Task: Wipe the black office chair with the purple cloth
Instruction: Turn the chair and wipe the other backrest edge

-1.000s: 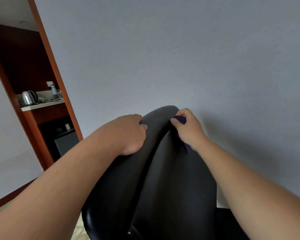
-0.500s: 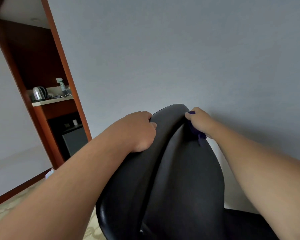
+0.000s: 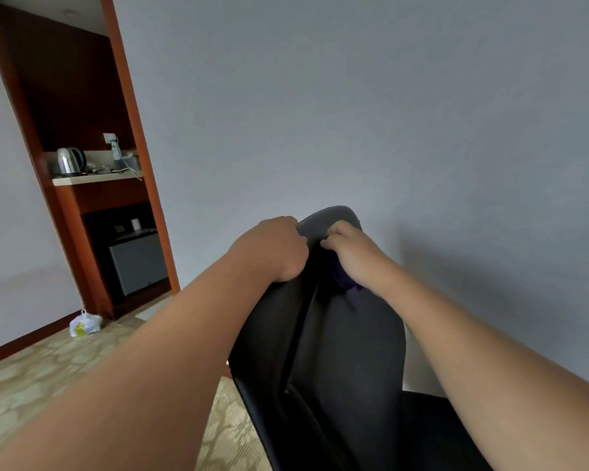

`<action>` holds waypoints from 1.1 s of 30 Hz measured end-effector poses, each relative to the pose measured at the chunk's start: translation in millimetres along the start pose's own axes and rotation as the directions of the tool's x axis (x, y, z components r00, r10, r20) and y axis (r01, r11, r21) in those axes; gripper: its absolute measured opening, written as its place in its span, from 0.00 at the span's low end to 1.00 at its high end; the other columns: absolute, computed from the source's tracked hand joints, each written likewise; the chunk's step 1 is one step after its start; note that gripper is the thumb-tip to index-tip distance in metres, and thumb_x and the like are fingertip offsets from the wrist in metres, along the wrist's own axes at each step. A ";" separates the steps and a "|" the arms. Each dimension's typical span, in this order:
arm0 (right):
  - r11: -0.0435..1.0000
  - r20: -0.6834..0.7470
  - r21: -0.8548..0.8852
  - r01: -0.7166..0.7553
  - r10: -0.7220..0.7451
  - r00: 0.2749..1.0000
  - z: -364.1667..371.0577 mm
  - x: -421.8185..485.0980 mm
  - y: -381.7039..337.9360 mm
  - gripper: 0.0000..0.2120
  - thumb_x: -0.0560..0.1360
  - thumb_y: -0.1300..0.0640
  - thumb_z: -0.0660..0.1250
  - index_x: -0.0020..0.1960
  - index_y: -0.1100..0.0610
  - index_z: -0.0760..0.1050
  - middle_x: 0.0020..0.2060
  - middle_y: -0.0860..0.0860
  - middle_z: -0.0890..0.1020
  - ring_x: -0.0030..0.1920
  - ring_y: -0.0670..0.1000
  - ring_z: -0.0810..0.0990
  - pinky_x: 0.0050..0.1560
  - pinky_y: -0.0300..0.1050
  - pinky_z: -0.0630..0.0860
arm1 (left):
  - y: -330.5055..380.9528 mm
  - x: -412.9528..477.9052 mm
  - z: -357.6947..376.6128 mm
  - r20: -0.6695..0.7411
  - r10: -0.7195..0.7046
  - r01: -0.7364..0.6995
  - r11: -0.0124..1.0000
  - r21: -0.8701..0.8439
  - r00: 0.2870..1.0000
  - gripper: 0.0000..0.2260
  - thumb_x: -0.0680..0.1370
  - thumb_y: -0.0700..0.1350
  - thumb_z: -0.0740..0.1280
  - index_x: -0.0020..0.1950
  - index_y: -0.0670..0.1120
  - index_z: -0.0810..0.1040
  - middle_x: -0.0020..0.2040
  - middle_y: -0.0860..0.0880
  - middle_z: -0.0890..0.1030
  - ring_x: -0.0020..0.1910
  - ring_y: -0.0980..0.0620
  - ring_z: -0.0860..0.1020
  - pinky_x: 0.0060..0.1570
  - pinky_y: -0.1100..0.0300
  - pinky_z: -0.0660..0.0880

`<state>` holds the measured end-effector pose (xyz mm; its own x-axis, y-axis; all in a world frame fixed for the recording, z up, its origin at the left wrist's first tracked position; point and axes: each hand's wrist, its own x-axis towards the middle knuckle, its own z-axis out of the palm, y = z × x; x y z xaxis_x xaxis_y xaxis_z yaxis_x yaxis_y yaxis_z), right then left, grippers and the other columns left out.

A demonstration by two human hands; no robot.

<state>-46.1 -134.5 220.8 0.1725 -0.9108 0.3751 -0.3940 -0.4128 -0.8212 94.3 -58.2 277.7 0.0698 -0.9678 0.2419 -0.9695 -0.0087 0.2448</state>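
Observation:
The black office chair (image 3: 347, 351) fills the lower middle of the head view, its backrest rising toward the grey wall. My left hand (image 3: 272, 248) grips the top left edge of the backrest with curled fingers. My right hand (image 3: 351, 249) holds the purple cloth (image 3: 342, 278) bunched against the backrest just below its top edge. Only a small dark purple fold shows under the palm; the rest of the cloth is hidden by the hand.
A wooden alcove (image 3: 82, 164) at the left holds a kettle (image 3: 69, 160) on a shelf and a small fridge (image 3: 138, 263) below. A white plastic bag (image 3: 85, 322) lies on the patterned carpet (image 3: 48, 375). A grey wall (image 3: 388, 113) stands close behind the chair.
My right hand slid the cloth from the backrest's right edge back toward the middle, close to my left hand. The view shifted, showing more carpet and the bag.

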 end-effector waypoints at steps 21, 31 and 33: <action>0.996 0.179 0.058 0.060 -0.070 0.981 -2.9 -198.6 -71.2 0.08 0.77 0.56 0.64 0.40 0.49 0.69 0.37 0.44 0.74 0.38 0.46 0.71 0.41 0.45 0.67 | 21.6 -70.1 -13.7 -0.053 -0.097 0.096 0.995 -0.022 0.994 0.05 0.81 0.41 0.56 0.52 0.45 0.71 0.44 0.49 0.74 0.46 0.46 0.74 0.43 0.56 0.69; 0.991 0.146 -0.012 0.135 -0.132 0.980 -8.5 -259.9 -73.2 0.07 0.75 0.54 0.64 0.39 0.49 0.68 0.36 0.45 0.74 0.40 0.50 0.74 0.42 0.49 0.71 | 35.0 -94.1 -22.7 -0.024 -0.128 0.127 0.992 -0.025 0.992 0.13 0.79 0.38 0.56 0.61 0.43 0.74 0.50 0.47 0.73 0.48 0.44 0.74 0.47 0.54 0.71; 0.981 0.096 -0.043 0.188 -0.183 0.978 -6.8 -269.7 -69.9 0.08 0.75 0.55 0.64 0.40 0.49 0.66 0.37 0.46 0.74 0.41 0.51 0.74 0.43 0.51 0.72 | 36.9 -97.5 -23.5 -0.027 -0.126 0.126 0.992 -0.009 0.992 0.13 0.79 0.38 0.57 0.61 0.43 0.74 0.48 0.47 0.73 0.47 0.44 0.74 0.46 0.54 0.70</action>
<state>-71.2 140.0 179.9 0.3279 -0.8161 0.4758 -0.3932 -0.5759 -0.7168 57.3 41.7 285.1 0.1981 -0.9517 0.2344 -0.9509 -0.1286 0.2815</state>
